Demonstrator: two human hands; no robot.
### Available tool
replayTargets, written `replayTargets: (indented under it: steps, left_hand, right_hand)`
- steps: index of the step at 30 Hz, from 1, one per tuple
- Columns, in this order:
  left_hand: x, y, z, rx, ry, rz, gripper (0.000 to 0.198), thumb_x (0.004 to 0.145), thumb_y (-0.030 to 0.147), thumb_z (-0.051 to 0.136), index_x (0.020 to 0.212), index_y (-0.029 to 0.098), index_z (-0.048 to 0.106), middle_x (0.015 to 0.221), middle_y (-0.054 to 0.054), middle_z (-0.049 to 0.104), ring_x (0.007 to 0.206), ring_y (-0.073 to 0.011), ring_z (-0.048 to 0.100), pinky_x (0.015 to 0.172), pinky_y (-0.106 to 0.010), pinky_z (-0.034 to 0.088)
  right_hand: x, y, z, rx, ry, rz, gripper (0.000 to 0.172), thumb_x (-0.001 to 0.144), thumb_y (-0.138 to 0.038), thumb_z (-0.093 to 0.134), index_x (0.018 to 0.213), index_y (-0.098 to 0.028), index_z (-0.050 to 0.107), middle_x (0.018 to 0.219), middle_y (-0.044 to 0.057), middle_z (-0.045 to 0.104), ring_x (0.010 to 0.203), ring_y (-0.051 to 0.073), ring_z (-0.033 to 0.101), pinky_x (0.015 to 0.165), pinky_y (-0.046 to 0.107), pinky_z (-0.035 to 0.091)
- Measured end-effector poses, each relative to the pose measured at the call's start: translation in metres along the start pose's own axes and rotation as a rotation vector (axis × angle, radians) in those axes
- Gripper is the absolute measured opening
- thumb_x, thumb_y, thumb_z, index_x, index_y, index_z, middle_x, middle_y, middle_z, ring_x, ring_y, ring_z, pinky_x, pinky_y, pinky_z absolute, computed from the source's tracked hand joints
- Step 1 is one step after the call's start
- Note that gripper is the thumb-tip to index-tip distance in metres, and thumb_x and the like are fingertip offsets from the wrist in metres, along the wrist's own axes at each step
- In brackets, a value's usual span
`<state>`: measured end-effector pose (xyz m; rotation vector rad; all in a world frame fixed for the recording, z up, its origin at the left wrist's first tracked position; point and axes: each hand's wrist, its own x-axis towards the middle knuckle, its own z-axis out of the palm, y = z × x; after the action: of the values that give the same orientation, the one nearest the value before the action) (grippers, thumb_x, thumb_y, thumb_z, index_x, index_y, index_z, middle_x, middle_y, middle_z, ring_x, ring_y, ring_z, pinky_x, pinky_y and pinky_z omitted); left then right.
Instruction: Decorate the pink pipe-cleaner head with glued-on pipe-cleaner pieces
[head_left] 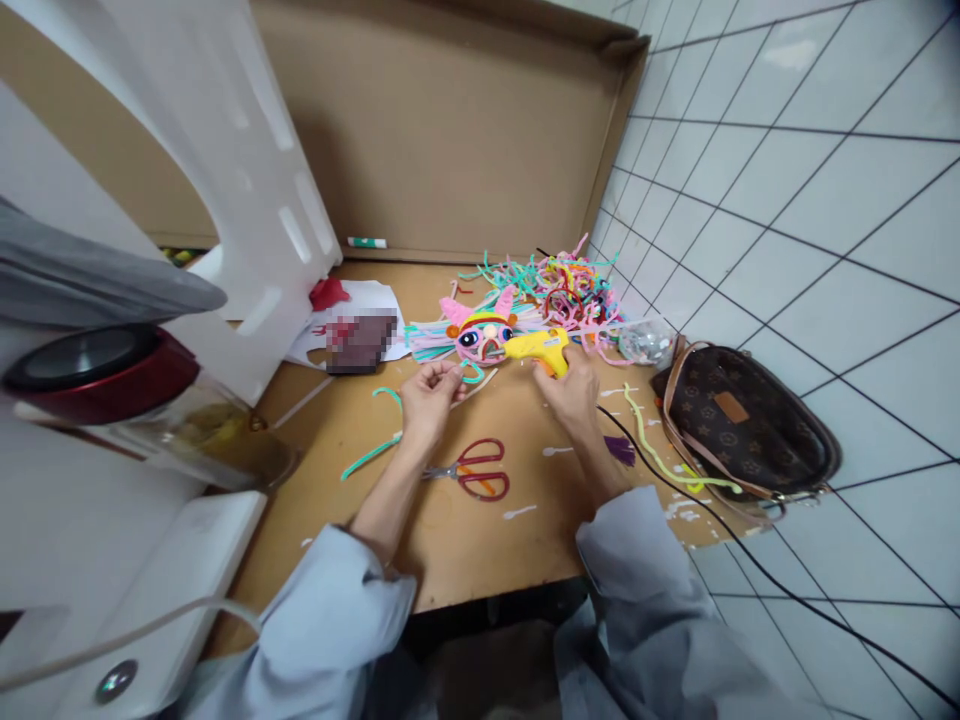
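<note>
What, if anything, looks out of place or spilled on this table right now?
White bits lie scattered over the table, thickest near the bag; they may be dropped scraps or glue. A tangle of strips sits messily at the back. Nothing looks plainly damaged, and the glue gun sits normally in the right hand.

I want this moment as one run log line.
left hand: pinching bent turquoise fuzzy stem | right hand: holding yellow plastic glue gun near pink fuzzy figure | red-handled metal scissors: on brown tabletop
</note>
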<state>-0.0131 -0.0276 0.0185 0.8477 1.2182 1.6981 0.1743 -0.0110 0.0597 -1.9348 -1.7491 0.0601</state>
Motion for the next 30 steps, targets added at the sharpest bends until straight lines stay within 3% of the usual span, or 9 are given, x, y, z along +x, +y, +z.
replayTargets:
  steps: [14,30]
  left_hand:
    - [-0.0004,0.0013,0.0042,-0.060,-0.007,-0.030,0.046,0.049,0.046,0.092,0.071,0.015,0.066,0.058,0.001,0.067,0.050,-0.0089,0.059,0.055,-0.022,0.051]
    - [-0.0018,-0.0009,0.0048,-0.028,-0.049,-0.021,0.037,0.058,0.041,0.089,0.069,0.016,0.065,0.055,0.002,0.063,0.049,-0.0096,0.058,0.055,-0.023,0.049]
  right_hand:
    - [0.0007,0.0015,0.0018,0.038,0.103,-0.005,0.044,0.084,-0.041,0.056,0.117,-0.014,0.066,0.096,0.013,0.075,0.092,0.028,0.068,0.079,0.033,0.046]
    - [0.0013,0.0065,0.0057,-0.003,0.139,-0.057,0.040,0.085,-0.038,0.053,0.115,-0.014,0.062,0.106,0.015,0.071,0.098,0.029,0.064,0.079,0.033,0.045]
